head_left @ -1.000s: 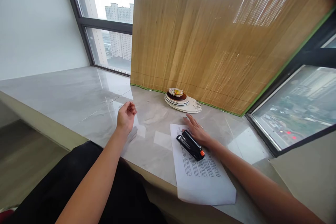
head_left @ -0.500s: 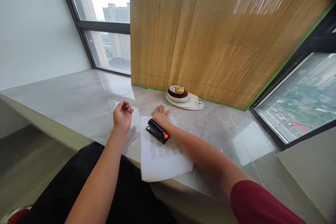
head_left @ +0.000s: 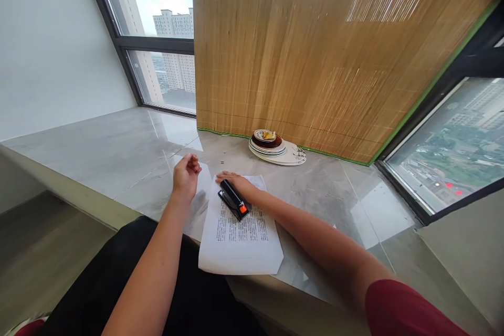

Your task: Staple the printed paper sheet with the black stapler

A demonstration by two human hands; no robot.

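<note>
A sheet of printed paper [head_left: 244, 257], or several stacked together, lies on the grey sill, its near end reaching the front edge. On it rests a black stapler [head_left: 233, 197] with an orange patch at its near end. My right hand [head_left: 240, 185] lies flat across the far part of the paper, fingers stretched to the left. It is right behind the stapler, which hides part of it; whether they touch I cannot tell. To the left of the paper, my left hand [head_left: 186, 176] is raised with curled fingers. Anything inside them is hidden or too small to make out.
A stack of plates [head_left: 268, 147] stands behind the paper, partly over a pale oval board [head_left: 295, 155]. Behind them hangs a bamboo blind [head_left: 299, 52]. Tiny dark bits [head_left: 222, 161] lie on the sill [head_left: 98, 152], whose front edge runs close to my legs.
My right hand has moved left and nearer, flattening on the paper. The sheet has turned and shifted slightly left, and the stapler has swung a little. My left hand has barely moved.
</note>
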